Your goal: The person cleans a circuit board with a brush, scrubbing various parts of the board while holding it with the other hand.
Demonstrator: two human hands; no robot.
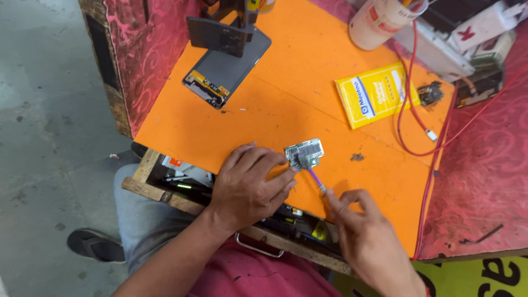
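Observation:
A small silver circuit board (304, 152) lies on the orange mat (286, 93). My left hand (250, 187) rests palm down beside it, fingertips pinching the board's lower left edge. My right hand (366, 239) grips a thin tool with a purple shaft (315, 180), whose tip touches the board's underside edge. A dismantled phone (225, 69) lies face down at the mat's far left, partly under a black stand (220, 33).
A yellow flat pack (374, 94) lies on the mat's right side, next to a small black part (430, 93). Red cables (434, 148) trail along the right edge. A white cup (379, 22) stands at the back. An open drawer (187, 176) holds tools below the mat.

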